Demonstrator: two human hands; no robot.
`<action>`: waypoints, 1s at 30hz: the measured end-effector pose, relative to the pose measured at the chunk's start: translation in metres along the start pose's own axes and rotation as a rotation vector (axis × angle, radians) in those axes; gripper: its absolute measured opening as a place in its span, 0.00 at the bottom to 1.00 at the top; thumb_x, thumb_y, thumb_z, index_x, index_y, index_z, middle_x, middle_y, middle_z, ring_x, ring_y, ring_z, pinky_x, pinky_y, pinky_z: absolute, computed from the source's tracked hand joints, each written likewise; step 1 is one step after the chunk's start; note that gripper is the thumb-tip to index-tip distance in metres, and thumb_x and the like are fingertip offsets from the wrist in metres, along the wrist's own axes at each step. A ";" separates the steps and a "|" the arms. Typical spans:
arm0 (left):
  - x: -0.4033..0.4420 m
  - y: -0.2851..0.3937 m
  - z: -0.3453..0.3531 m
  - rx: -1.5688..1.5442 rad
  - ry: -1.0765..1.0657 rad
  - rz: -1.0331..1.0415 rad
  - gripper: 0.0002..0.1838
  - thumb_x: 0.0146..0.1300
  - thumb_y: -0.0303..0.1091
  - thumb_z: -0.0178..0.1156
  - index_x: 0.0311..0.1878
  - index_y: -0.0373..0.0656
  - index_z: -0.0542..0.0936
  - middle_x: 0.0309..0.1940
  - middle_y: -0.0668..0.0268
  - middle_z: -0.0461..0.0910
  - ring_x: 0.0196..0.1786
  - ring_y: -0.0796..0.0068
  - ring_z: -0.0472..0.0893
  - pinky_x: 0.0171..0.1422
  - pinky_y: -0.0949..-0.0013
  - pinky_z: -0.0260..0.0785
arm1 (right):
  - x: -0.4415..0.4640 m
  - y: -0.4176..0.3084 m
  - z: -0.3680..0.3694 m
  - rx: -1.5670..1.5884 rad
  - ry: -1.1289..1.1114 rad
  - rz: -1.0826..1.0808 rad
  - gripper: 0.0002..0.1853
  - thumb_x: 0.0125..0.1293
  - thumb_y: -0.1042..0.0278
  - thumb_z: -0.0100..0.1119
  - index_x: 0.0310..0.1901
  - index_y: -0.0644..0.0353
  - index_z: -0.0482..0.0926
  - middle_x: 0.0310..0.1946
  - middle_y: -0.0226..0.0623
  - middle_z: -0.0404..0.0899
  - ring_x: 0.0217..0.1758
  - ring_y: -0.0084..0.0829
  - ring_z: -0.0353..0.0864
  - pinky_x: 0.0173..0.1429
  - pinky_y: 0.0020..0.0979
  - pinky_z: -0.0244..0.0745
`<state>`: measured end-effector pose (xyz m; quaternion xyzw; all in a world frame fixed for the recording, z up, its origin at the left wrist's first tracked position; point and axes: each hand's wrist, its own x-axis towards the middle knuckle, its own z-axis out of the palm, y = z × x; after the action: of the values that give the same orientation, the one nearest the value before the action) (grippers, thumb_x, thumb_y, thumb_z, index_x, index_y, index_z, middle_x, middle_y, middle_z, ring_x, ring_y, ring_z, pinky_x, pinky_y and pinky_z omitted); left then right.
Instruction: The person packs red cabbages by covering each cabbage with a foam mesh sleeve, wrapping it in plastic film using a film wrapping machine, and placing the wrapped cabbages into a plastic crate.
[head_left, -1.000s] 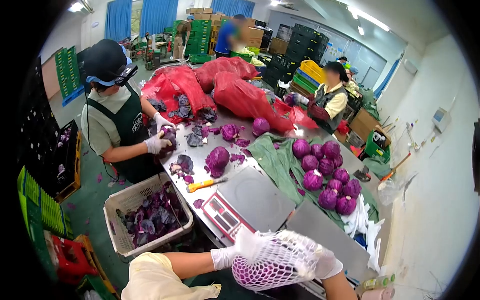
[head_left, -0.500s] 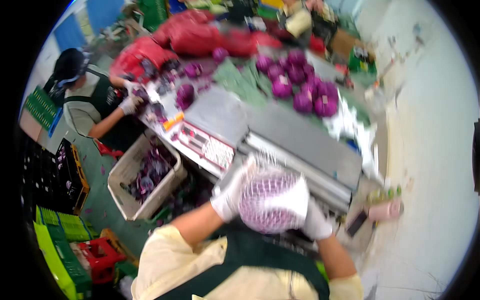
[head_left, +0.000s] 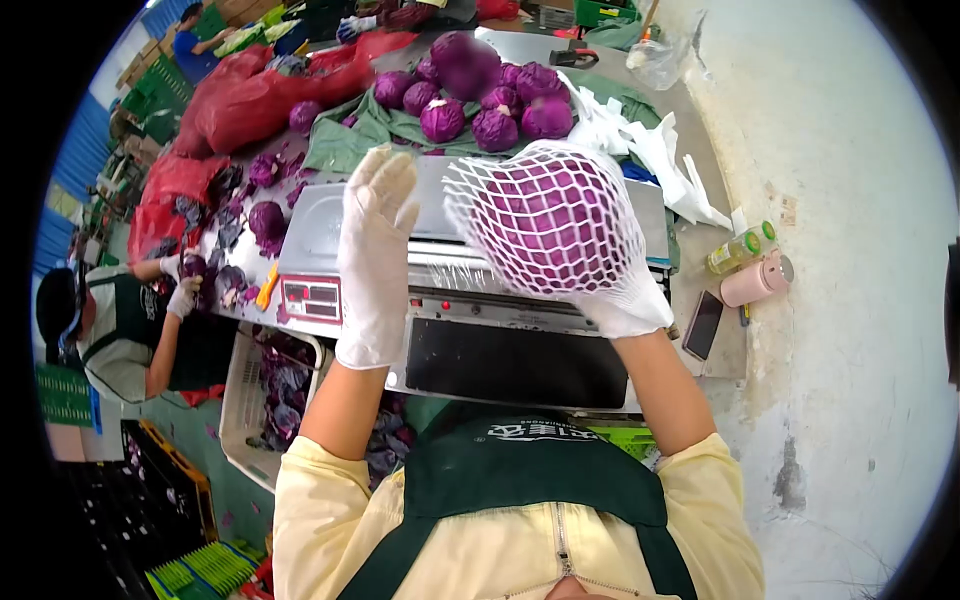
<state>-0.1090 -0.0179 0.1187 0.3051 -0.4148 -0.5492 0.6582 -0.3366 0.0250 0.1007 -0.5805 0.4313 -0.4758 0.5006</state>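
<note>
My left hand (head_left: 375, 265), in a white glove, is raised over the machine's left part, its fingers stretched upward with nothing in them. My gloved right hand (head_left: 637, 310) holds a red cabbage (head_left: 555, 215) from its lower right side. A white foam net (head_left: 485, 235) is stretched round this cabbage, its loose edge hanging out on the left. The right fingers are mostly hidden behind the net and cabbage. Beneath both hands stands a metal wrapping machine (head_left: 455, 252) with a black plate (head_left: 510, 362) at the front.
Red cabbages (head_left: 495, 130) are heaped on green cloth (head_left: 345, 135) behind the machine. White nets (head_left: 690, 185), a phone (head_left: 703, 325) and a pink bottle (head_left: 757, 281) lie right. A co-worker (head_left: 125, 330) trims cabbage at left, near a crate (head_left: 240, 420) of leaves.
Both hands have risen away from my body with the netted cabbage. My left hand has come off it and moved left. The camera view has turned and sharpened.
</note>
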 end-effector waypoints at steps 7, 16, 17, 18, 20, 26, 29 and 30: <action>0.071 -0.072 0.037 -0.044 -0.217 -0.400 0.25 0.70 0.51 0.52 0.60 0.41 0.75 0.54 0.63 0.78 0.56 0.74 0.77 0.63 0.67 0.67 | 0.072 0.045 -0.016 -0.307 0.220 -0.392 0.41 0.52 0.57 0.73 0.67 0.58 0.65 0.59 0.41 0.67 0.63 0.35 0.67 0.70 0.37 0.61; 0.115 -0.175 0.000 0.114 -0.306 -0.327 0.16 0.70 0.37 0.58 0.55 0.36 0.78 0.47 0.67 0.81 0.48 0.80 0.78 0.54 0.76 0.71 | 0.092 0.087 -0.035 -0.765 0.198 -0.239 0.43 0.49 0.48 0.74 0.67 0.50 0.68 0.55 0.44 0.67 0.61 0.41 0.69 0.67 0.39 0.64; 0.114 -0.153 0.006 0.159 -0.285 -0.309 0.15 0.70 0.34 0.58 0.53 0.36 0.78 0.44 0.67 0.81 0.46 0.81 0.77 0.52 0.77 0.71 | 0.096 0.085 -0.040 -0.713 0.164 -0.248 0.42 0.52 0.46 0.71 0.67 0.51 0.68 0.55 0.45 0.68 0.61 0.42 0.69 0.68 0.39 0.64; 0.116 -0.157 0.004 0.121 -0.278 -0.166 0.11 0.71 0.34 0.57 0.48 0.36 0.78 0.39 0.69 0.80 0.41 0.85 0.76 0.48 0.79 0.71 | 0.099 0.084 -0.044 -0.655 0.135 -0.253 0.41 0.54 0.45 0.69 0.67 0.52 0.67 0.56 0.45 0.68 0.61 0.43 0.69 0.68 0.38 0.63; 0.116 -0.156 -0.001 0.049 -0.315 -0.073 0.09 0.72 0.35 0.56 0.44 0.37 0.76 0.35 0.72 0.78 0.37 0.88 0.73 0.43 0.81 0.69 | 0.105 0.075 -0.050 -0.813 0.172 -0.188 0.36 0.60 0.42 0.61 0.67 0.52 0.69 0.59 0.51 0.69 0.64 0.49 0.65 0.71 0.42 0.59; 0.121 -0.153 0.005 0.012 -0.143 -0.065 0.12 0.74 0.40 0.52 0.40 0.40 0.75 0.32 0.73 0.77 0.34 0.88 0.72 0.40 0.82 0.67 | 0.120 0.079 -0.033 -0.962 0.165 -0.545 0.22 0.61 0.55 0.65 0.55 0.54 0.77 0.54 0.50 0.75 0.60 0.47 0.71 0.62 0.42 0.68; 0.139 -0.149 -0.013 -0.077 -0.388 -0.288 0.10 0.74 0.39 0.51 0.43 0.42 0.75 0.36 0.71 0.79 0.39 0.83 0.77 0.47 0.77 0.70 | 0.107 0.063 -0.035 -0.783 0.162 -0.358 0.12 0.64 0.62 0.63 0.43 0.60 0.77 0.40 0.39 0.81 0.44 0.33 0.79 0.48 0.33 0.74; 0.140 -0.151 -0.014 -0.074 -0.389 -0.289 0.10 0.74 0.39 0.51 0.43 0.42 0.75 0.36 0.71 0.79 0.39 0.83 0.77 0.47 0.77 0.70 | 0.107 0.058 -0.039 -0.781 0.164 -0.358 0.12 0.64 0.62 0.63 0.43 0.60 0.77 0.40 0.39 0.81 0.44 0.33 0.79 0.48 0.33 0.74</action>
<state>-0.1604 -0.1869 0.0124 0.2253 -0.4653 -0.7011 0.4912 -0.3576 -0.0930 0.0584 -0.7521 0.5099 -0.4008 0.1170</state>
